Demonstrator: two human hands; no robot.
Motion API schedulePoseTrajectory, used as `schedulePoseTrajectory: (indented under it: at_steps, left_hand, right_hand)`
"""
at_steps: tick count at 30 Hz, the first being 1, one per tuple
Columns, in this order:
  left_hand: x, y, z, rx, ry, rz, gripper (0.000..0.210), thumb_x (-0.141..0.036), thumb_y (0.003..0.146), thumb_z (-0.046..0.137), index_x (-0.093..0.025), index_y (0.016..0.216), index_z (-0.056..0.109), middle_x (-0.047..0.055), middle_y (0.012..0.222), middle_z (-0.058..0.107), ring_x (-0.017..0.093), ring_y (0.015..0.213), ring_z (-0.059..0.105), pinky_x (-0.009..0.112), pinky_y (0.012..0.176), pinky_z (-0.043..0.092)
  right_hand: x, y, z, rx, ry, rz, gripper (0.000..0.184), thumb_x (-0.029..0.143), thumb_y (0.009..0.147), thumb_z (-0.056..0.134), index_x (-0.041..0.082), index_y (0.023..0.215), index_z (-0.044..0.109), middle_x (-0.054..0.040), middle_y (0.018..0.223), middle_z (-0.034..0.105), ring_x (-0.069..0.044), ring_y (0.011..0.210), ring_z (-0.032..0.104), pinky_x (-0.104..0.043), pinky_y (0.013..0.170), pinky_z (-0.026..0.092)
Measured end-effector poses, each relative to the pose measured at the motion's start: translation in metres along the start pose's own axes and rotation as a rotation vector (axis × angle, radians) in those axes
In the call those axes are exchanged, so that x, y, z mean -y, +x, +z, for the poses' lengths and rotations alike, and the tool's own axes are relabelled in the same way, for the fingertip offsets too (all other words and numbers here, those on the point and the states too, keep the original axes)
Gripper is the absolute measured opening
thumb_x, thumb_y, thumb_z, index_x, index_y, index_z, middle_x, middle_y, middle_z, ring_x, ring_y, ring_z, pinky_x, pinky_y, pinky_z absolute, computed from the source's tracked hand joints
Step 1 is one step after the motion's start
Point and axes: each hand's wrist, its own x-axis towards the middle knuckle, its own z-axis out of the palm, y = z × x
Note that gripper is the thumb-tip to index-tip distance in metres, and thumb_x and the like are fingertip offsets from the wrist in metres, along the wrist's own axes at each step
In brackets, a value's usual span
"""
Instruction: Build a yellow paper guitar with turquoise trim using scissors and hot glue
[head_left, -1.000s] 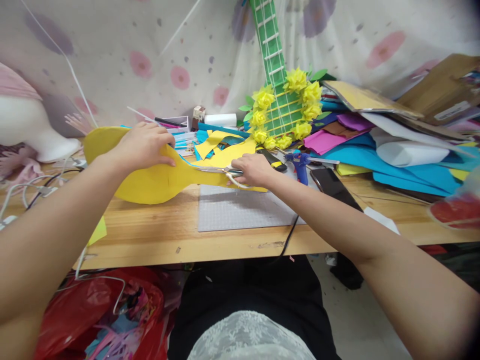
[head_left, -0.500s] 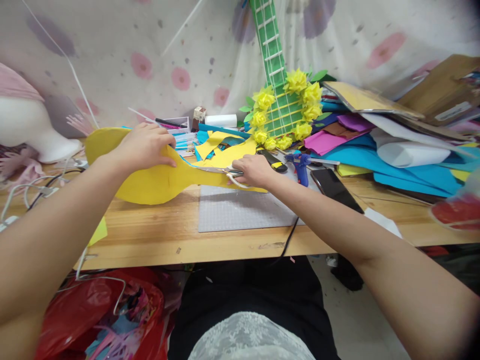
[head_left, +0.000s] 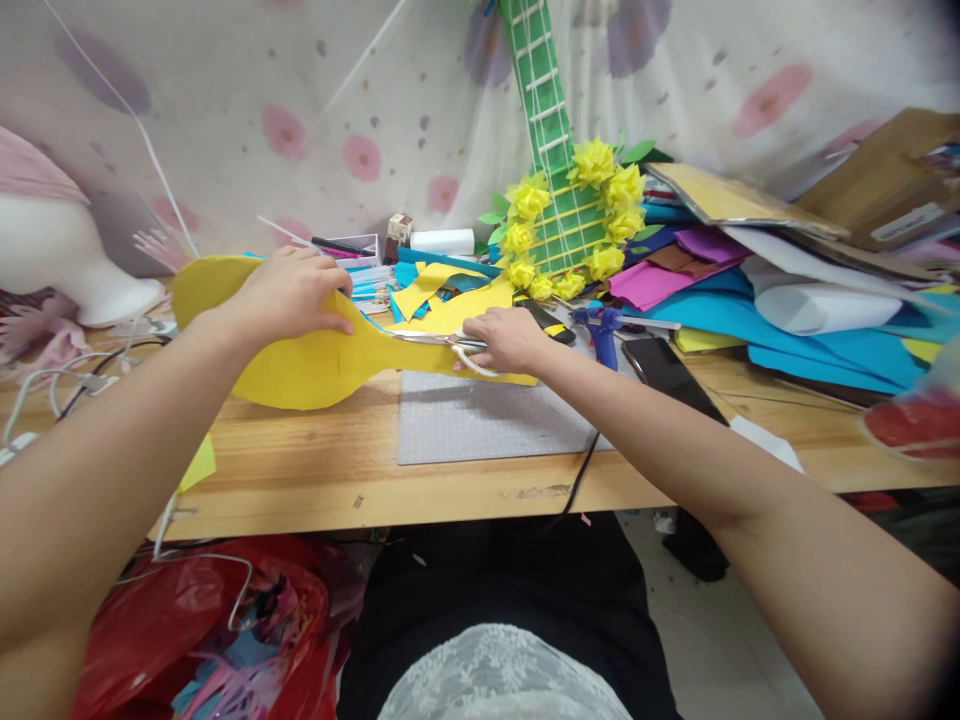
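A yellow guitar-shaped craft sheet [head_left: 315,372] is held above the table, its wide rounded end at the left and its narrow part to the right. My left hand [head_left: 292,290] grips the sheet's upper edge, thumb on the near face. In my right hand [head_left: 506,342] is a pair of scissors [head_left: 465,355], fingers closed round the handles. The blades point left along the upper edge of the narrow part. Behind them lie loose yellow scraps [head_left: 442,295]. Part of the sheet's right end is hidden by my right hand.
A grey cutting mat [head_left: 480,425] lies under the sheet. A blue glue gun [head_left: 600,330] and a phone [head_left: 667,375] sit at the right. Behind stands a green paper guitar [head_left: 562,225] with yellow flowers. Coloured sheets [head_left: 810,330] pile up at the right; a white mannequin head [head_left: 45,250] is left.
The scissors' handles and blades have shifted slightly in my right hand. My left hand keeps its hold on the yellow sheet, which has hardly moved.
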Motion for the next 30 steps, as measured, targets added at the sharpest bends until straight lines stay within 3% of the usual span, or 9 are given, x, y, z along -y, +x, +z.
schedulePoseTrajectory:
  at_steps: [8, 25, 30]
  left_hand:
    - [-0.003, -0.003, -0.008, 0.038, -0.001, 0.005, 0.038, -0.052, 0.079, 0.055, -0.018, 0.096, 0.060, 0.006, 0.096, 0.060, 0.023, 0.099, 0.048, 0.035, 0.087, 0.031]
    - [-0.004, -0.001, -0.010, 0.055, -0.030, 0.012, 0.036, -0.049, 0.079, 0.055, -0.017, 0.095, 0.060, 0.008, 0.096, 0.059, 0.024, 0.101, 0.049, 0.035, 0.086, 0.031]
    - [-0.002, 0.001, -0.007, 0.052, -0.025, 0.012, 0.036, -0.049, 0.079, 0.056, -0.017, 0.095, 0.060, 0.008, 0.097, 0.060, 0.025, 0.101, 0.050, 0.036, 0.086, 0.032]
  right_hand:
    - [0.003, 0.003, -0.001, -0.017, 0.006, -0.007, 0.054, 0.069, 0.077, 0.043, 0.020, 0.091, 0.060, -0.0074, 0.090, 0.067, -0.022, 0.084, 0.056, -0.028, 0.055, 0.018]
    - [0.005, 0.002, 0.006, -0.064, 0.002, 0.003, 0.041, 0.056, 0.084, 0.045, 0.018, 0.091, 0.060, -0.0083, 0.092, 0.068, -0.022, 0.088, 0.056, -0.030, 0.058, 0.023]
    - [0.006, 0.001, 0.004, -0.054, 0.009, 0.019, 0.048, 0.062, 0.081, 0.045, 0.018, 0.092, 0.060, -0.0092, 0.093, 0.067, -0.023, 0.087, 0.056, -0.029, 0.059, 0.023]
